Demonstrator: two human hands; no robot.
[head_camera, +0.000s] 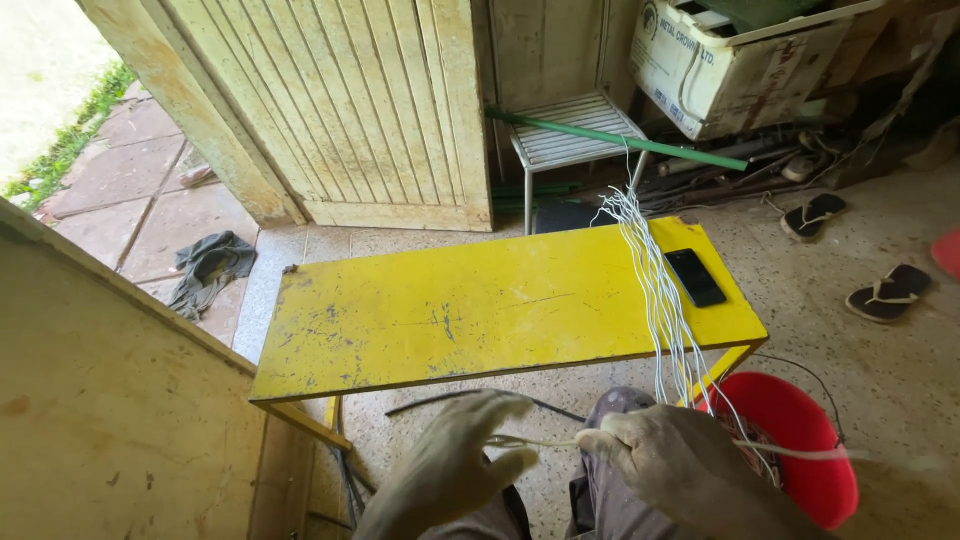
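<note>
Both hands pinched one pale strand between them, left hand loosely curled, right hand clenched. The white strand bundle lay across the yellow table at its right end. It looked light, limp and tangle-prone (best gripped near an end).

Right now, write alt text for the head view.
Two hands, left and right, pinch a thin white strand between them before a yellow bench. White strands and a black phone lie on it; a red bucket stands beside.
</note>
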